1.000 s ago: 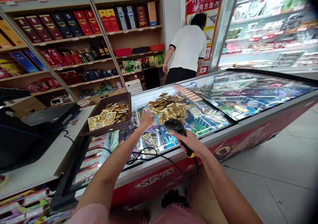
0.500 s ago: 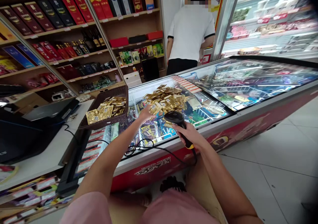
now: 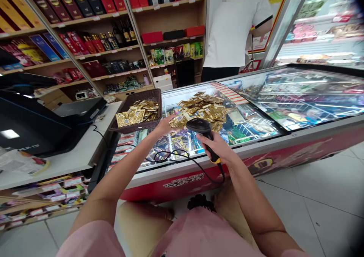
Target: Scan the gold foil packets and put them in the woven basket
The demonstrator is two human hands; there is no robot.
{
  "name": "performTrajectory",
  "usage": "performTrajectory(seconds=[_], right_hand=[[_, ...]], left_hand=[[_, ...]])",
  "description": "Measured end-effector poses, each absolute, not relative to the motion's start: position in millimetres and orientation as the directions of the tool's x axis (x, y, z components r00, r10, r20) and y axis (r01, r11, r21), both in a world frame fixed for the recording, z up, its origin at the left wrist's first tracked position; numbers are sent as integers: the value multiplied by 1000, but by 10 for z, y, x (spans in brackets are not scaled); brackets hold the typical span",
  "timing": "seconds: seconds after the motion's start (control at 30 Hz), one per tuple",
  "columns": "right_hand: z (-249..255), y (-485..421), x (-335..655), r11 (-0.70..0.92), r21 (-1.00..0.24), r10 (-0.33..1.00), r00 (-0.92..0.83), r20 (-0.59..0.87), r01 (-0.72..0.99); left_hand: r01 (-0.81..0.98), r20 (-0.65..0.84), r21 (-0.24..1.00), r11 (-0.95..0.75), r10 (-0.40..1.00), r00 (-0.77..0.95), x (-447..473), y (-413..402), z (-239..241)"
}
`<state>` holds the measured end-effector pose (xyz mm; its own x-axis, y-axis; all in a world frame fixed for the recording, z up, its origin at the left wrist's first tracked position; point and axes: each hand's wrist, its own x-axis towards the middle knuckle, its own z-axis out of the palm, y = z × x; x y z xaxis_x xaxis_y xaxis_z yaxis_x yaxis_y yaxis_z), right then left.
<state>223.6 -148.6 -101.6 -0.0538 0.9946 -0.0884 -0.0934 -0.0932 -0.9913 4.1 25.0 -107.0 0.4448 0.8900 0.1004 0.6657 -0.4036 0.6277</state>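
Note:
My right hand [image 3: 217, 146] is wrapped round the grip of a black barcode scanner [image 3: 199, 125], its head tilted toward the gold packets. Closed on the edge of a gold foil packet [image 3: 179, 121] is my left hand [image 3: 165, 126], just left of the scanner head. A loose pile of similar gold packets [image 3: 210, 106] lies on the glass top of the chest freezer [image 3: 187, 181]. To the left, a brown woven basket [image 3: 133, 128] holds more gold packets [image 3: 138, 112]. The scanner's black cable [image 3: 173, 156] loops over the freezer's front edge.
A checkout counter [image 3: 65, 154] with a black terminal [image 3: 34, 124] stands at the left. Behind the freezer are shelves [image 3: 113, 52] of boxes and bottles. A person in a white shirt [image 3: 230, 33] stands beyond the freezer; a lit display case [image 3: 321, 40] is at the right.
The view has swung left, so the scene sits further right. The packet in my left hand is now nearer the scanner head. The person behind has leaned to the right.

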Motion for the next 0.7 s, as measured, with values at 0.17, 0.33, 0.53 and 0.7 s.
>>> performTrajectory(seconds=[0.17, 0.33, 0.53, 0.7], right_hand=[[-964, -1508, 2163, -80, -994, 993, -93, -73, -77], [-957, -1494, 2123, -78, -996, 990, -120, -72, -43], [-921, -1469, 2071, -87, -996, 989, -119, -84, -18], [-957, -1427, 2051, -111, -994, 984, -142, -109, -3]], left_hand=[[698, 104, 556, -453, 870, 482, -49, 155, -1002], [723, 98, 523, -451, 875, 475, -114, 123, -1029], [710, 108, 525, -469, 865, 490, -167, 154, -1058], [730, 87, 532, -429, 885, 457, -192, 148, -1100]])
